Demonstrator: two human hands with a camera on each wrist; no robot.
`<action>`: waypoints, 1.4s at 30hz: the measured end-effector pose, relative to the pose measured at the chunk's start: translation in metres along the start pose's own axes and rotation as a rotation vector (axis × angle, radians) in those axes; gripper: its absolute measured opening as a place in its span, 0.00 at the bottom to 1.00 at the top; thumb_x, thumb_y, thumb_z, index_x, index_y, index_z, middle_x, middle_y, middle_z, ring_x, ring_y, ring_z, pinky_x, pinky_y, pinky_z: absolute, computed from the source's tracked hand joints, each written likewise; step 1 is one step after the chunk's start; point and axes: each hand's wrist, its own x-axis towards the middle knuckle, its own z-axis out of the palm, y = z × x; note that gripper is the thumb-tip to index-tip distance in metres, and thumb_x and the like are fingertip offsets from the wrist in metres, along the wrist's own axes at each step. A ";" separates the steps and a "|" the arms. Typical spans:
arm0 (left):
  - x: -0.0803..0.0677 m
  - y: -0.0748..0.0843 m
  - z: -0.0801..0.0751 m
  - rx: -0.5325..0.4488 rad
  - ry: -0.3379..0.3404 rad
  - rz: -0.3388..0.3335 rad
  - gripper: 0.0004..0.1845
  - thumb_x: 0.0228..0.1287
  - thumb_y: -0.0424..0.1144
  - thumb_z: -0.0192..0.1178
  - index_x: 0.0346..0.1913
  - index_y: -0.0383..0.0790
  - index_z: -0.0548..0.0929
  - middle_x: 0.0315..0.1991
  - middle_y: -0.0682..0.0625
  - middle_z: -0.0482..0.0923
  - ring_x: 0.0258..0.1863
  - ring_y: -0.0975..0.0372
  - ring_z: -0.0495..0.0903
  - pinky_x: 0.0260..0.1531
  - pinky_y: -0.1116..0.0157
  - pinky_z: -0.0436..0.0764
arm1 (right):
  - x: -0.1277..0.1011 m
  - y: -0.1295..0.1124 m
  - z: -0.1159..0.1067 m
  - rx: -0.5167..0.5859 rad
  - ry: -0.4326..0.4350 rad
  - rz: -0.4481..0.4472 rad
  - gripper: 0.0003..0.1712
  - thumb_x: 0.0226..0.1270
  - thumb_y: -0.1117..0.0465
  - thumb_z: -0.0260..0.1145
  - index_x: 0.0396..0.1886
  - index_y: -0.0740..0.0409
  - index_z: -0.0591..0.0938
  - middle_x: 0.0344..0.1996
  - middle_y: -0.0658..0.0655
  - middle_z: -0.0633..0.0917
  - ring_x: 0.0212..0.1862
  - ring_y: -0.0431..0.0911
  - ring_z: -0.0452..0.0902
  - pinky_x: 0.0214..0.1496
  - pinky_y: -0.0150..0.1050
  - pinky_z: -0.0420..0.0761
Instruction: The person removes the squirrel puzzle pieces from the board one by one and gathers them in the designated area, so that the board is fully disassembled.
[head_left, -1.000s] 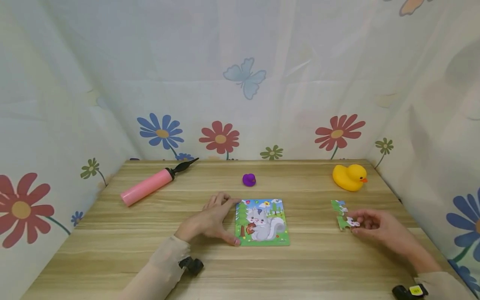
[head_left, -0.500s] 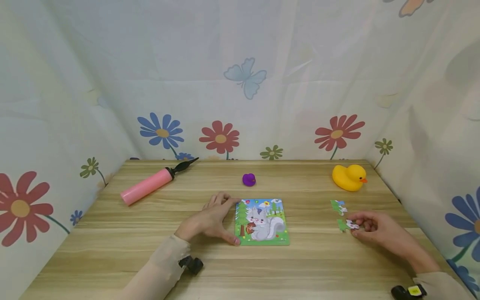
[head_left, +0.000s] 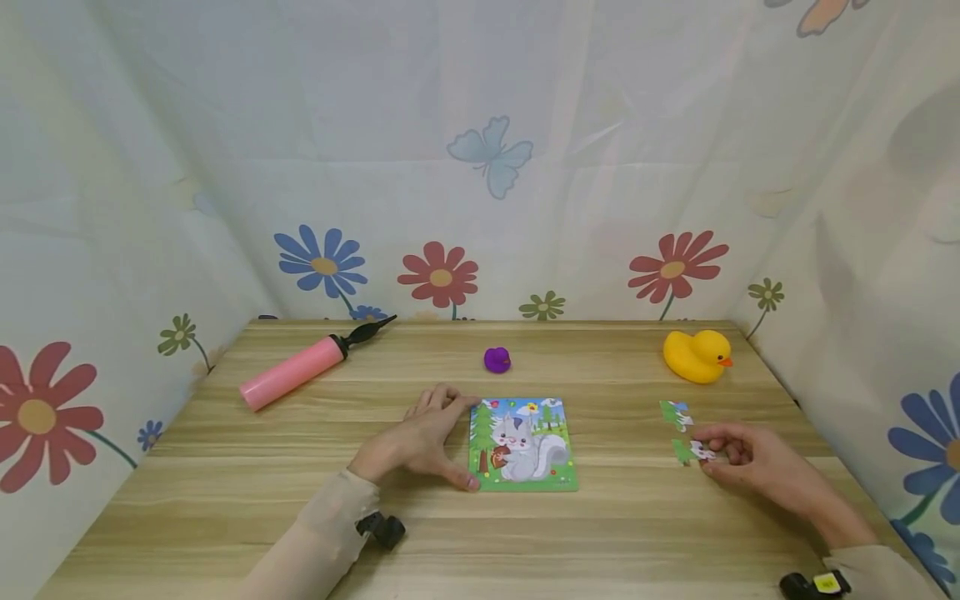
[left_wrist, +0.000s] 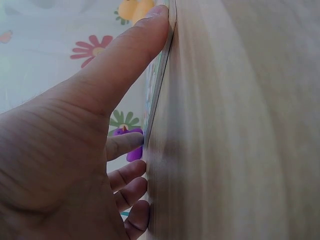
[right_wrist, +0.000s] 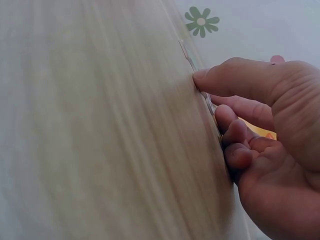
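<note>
A square squirrel picture puzzle [head_left: 521, 446] lies flat on the wooden table. My left hand [head_left: 423, 446] rests at its left side, thumb on the near left corner and index finger at the far left corner. In the left wrist view, the thumb of the left hand [left_wrist: 90, 110] lies against the puzzle's thin edge. Further right, my right hand [head_left: 765, 462] pinches a small green-and-white puzzle piece [head_left: 684, 452] at its right side, the other fingers curled in. Another loose puzzle piece [head_left: 677, 414] lies just beyond it. In the right wrist view, the right hand [right_wrist: 280, 115] is low at the tabletop.
A yellow rubber duck [head_left: 696, 357] sits at the back right of the table [head_left: 375, 567]. Behind the puzzle is a small purple duck [head_left: 497, 360]. At the back left lies a pink hand pump [head_left: 292, 373] with a black nozzle. Flowered curtains [head_left: 360, 150] surround the table.
The piece at my right hand has turned slightly and come a little nearer to me, with a gap now between it and the other loose piece. My left hand has stayed still.
</note>
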 end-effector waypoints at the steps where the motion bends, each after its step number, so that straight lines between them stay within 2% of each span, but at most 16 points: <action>1: 0.000 0.000 0.000 0.001 -0.001 0.000 0.67 0.47 0.65 0.89 0.88 0.50 0.63 0.82 0.39 0.57 0.77 0.43 0.59 0.78 0.35 0.63 | 0.000 0.000 0.000 -0.001 0.000 0.006 0.27 0.74 0.59 0.79 0.67 0.65 0.86 0.46 0.58 0.84 0.38 0.43 0.74 0.37 0.34 0.76; 11: 0.001 -0.001 -0.001 0.009 0.000 0.001 0.67 0.47 0.65 0.89 0.88 0.50 0.63 0.82 0.39 0.57 0.77 0.43 0.59 0.78 0.36 0.64 | 0.000 -0.001 -0.002 -0.016 -0.014 0.058 0.31 0.76 0.53 0.78 0.72 0.60 0.83 0.51 0.58 0.84 0.43 0.45 0.75 0.41 0.34 0.78; 16: 0.000 0.000 0.000 -0.001 -0.011 0.002 0.69 0.46 0.65 0.89 0.88 0.49 0.63 0.81 0.39 0.57 0.76 0.44 0.60 0.78 0.37 0.64 | 0.002 -0.006 -0.007 0.011 -0.012 0.096 0.37 0.76 0.53 0.78 0.78 0.61 0.78 0.54 0.60 0.84 0.45 0.49 0.76 0.42 0.35 0.78; 19: 0.000 0.001 0.001 0.000 -0.015 0.003 0.70 0.46 0.65 0.89 0.89 0.48 0.62 0.81 0.40 0.58 0.76 0.45 0.60 0.78 0.38 0.65 | 0.007 -0.012 -0.008 0.032 0.011 0.053 0.39 0.76 0.56 0.78 0.79 0.65 0.75 0.53 0.62 0.85 0.43 0.50 0.78 0.41 0.35 0.79; 22: 0.000 0.001 0.002 0.004 -0.011 0.002 0.69 0.46 0.66 0.89 0.88 0.48 0.63 0.81 0.40 0.58 0.75 0.45 0.60 0.78 0.38 0.66 | 0.014 -0.024 -0.009 0.047 0.048 0.000 0.39 0.77 0.57 0.77 0.80 0.64 0.73 0.54 0.64 0.85 0.43 0.48 0.81 0.42 0.36 0.83; 29: -0.003 -0.002 0.004 0.007 -0.004 -0.007 0.68 0.47 0.66 0.88 0.88 0.48 0.64 0.81 0.41 0.58 0.76 0.44 0.60 0.78 0.37 0.66 | 0.034 -0.063 -0.004 0.104 0.083 -0.128 0.43 0.78 0.57 0.77 0.85 0.56 0.68 0.64 0.69 0.84 0.49 0.47 0.87 0.48 0.37 0.88; 35: -0.004 -0.002 0.003 0.001 -0.003 -0.010 0.68 0.47 0.65 0.89 0.88 0.48 0.63 0.82 0.39 0.57 0.75 0.44 0.60 0.77 0.36 0.66 | 0.051 -0.102 0.006 0.105 0.106 -0.203 0.48 0.75 0.58 0.80 0.88 0.54 0.65 0.67 0.64 0.85 0.50 0.46 0.87 0.49 0.33 0.88; 42: 0.000 0.000 0.001 0.008 -0.001 -0.003 0.70 0.46 0.66 0.89 0.89 0.48 0.62 0.81 0.40 0.57 0.76 0.44 0.60 0.78 0.37 0.66 | 0.062 -0.133 0.016 0.138 0.114 -0.274 0.48 0.73 0.59 0.81 0.87 0.50 0.67 0.66 0.62 0.85 0.50 0.49 0.87 0.48 0.35 0.88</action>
